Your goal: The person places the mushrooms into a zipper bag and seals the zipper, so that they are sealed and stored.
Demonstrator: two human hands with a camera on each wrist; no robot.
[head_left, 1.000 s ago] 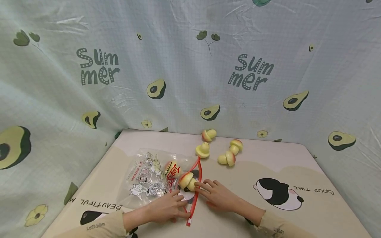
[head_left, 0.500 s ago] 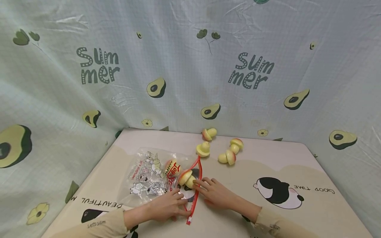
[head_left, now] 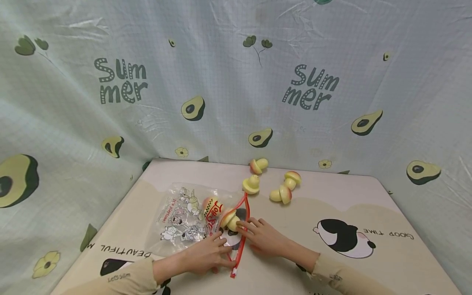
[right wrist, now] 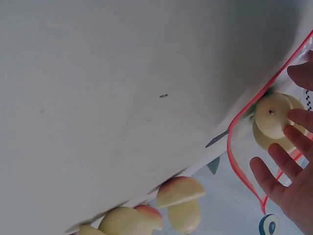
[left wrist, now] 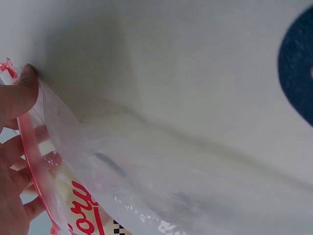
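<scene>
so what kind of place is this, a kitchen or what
Probably not a kitchen: more likely a staged tabletop. An avocado-print cloth screens off the back and sides, and the printed table holds only toy mushrooms and a clear bag.

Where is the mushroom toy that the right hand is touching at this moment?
In the head view, the mushroom toy lies in the red-rimmed mouth of the plastic bag, left of centre, with the right hand beside it.

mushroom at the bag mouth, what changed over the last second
The right hand pushed the toy mushroom a little leftward, further through the red-rimmed mouth of the plastic bag. The left hand went on pinching the bag's rim. The mushroom already inside and the four loose mushrooms on the table did not move.
</scene>
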